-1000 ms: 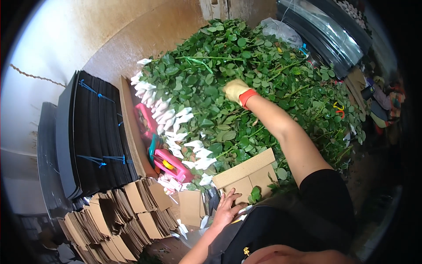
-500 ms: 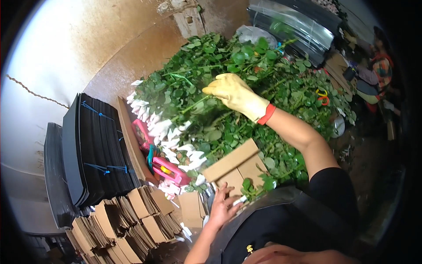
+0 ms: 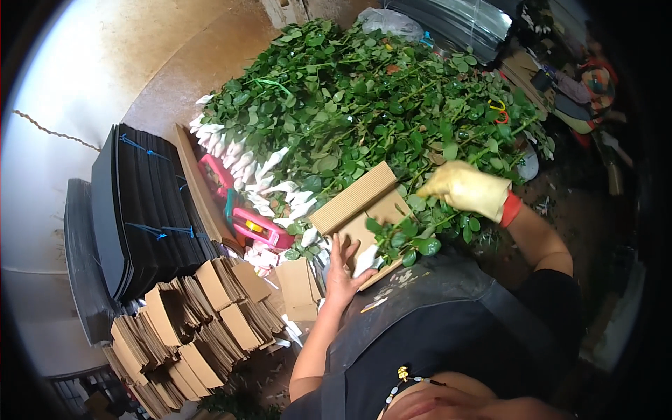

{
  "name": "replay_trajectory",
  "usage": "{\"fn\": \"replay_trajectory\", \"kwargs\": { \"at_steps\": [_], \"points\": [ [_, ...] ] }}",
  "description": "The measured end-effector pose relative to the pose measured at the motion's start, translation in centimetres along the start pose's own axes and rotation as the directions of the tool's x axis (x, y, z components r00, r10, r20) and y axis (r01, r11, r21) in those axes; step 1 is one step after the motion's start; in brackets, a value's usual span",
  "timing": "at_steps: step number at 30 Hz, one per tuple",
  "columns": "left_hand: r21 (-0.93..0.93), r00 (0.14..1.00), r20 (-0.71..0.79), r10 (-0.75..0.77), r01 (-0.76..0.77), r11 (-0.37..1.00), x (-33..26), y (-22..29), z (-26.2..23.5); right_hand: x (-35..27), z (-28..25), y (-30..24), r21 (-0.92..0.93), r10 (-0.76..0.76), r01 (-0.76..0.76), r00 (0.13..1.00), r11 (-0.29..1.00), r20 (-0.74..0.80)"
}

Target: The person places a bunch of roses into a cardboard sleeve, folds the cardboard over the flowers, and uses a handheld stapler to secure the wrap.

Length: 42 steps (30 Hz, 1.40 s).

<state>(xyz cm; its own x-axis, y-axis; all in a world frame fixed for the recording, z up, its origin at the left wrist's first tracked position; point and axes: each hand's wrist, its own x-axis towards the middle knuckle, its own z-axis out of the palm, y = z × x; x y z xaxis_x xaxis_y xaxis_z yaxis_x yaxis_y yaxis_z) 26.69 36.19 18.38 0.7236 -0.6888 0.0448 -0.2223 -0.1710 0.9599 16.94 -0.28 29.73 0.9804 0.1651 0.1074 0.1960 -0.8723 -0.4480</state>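
Observation:
My bare left hand point(image 3: 341, 278) rests with spread fingers on the end of a folded brown cardboard sheet point(image 3: 355, 200), whose upper flap is corrugated. Beside its thumb lies a white-sleeved rose bud point(image 3: 366, 260), its leafy stem running across the cardboard. To the right, my right hand point(image 3: 467, 189), in a yellow rubber glove with a red cuff, has its fingers curled together just above green leaves. Motion blur and foliage hide what is between them. Beyond both hands spreads a large heap of leafy rose stems point(image 3: 350, 105), with white-sleeved heads point(image 3: 241, 164) along its left side.
Pink tape dispensers point(image 3: 262, 229) stand left of the heap. Bundles of folded cardboard point(image 3: 210, 322) and a tall stack of black sheets point(image 3: 150, 210) tied with blue string stand at left. Clear plastic wrapping point(image 3: 462, 24) lies at the back; another person point(image 3: 595, 91) is at far right.
My gloved right hand has come from over the middle of the heap, toward me and to the right, beside the cardboard. My left hand stays at the cardboard, its thumb now by the rose bud.

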Motion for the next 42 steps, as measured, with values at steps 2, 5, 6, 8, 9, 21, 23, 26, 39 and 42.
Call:
{"fn": "replay_trajectory", "kwargs": {
  "at_steps": [2,5,6,8,9,21,23,26,39,42],
  "points": [
    [-0.161,0.998,-0.065,-0.025,0.014,0.987,0.1,0.6,0.1,-2.5,3.6,1.0,-0.188,0.055,-0.045,0.998,0.981,0.044],
    [0.297,0.982,0.164,0.09,-0.136,0.945,0.4,-0.8,-1.0,-2.1,4.4,0.9,-0.1,0.112,-0.086,0.951,0.991,0.289],
    [0.319,0.983,0.169,0.073,-0.125,0.939,0.2,-1.0,-1.1,-1.6,3.4,1.4,-0.085,0.073,-0.05,0.955,0.995,0.289],
    [0.326,0.979,0.2,0.042,-0.107,0.939,0.7,0.1,-1.3,2.2,-1.2,0.9,0.031,0.324,-0.361,0.869,0.932,0.374],
    [0.333,0.976,0.217,0.022,-0.095,0.938,1.0,0.5,-1.3,5.0,-1.7,2.5,-0.056,0.268,-0.262,0.936,0.963,0.229],
    [0.459,0.987,0.139,0.084,-0.14,0.877,1.7,2.3,-0.4,29.6,8.8,18.6,-0.586,0.344,-0.22,0.933,0.78,0.107],
    [0.438,0.994,0.1,0.054,-0.093,0.894,1.0,2.2,-0.6,30.3,5.8,14.6,-0.465,0.254,-0.27,0.962,0.843,-0.099],
    [0.399,0.987,0.121,0.105,-0.146,0.905,1.7,2.2,-0.5,25.9,0.0,13.3,-0.321,-0.087,-0.049,0.913,0.946,-0.398],
    [0.264,0.99,0.112,0.083,-0.11,0.958,2.2,0.8,-0.5,6.9,-7.1,4.3,0.097,-0.14,0.229,0.824,0.969,-0.55],
    [0.024,0.987,0.043,-0.157,0.156,0.988,0.8,-2.9,-0.1,4.2,-7.0,2.3,0.338,-0.112,0.169,0.977,0.926,-0.182]
  ]
}}
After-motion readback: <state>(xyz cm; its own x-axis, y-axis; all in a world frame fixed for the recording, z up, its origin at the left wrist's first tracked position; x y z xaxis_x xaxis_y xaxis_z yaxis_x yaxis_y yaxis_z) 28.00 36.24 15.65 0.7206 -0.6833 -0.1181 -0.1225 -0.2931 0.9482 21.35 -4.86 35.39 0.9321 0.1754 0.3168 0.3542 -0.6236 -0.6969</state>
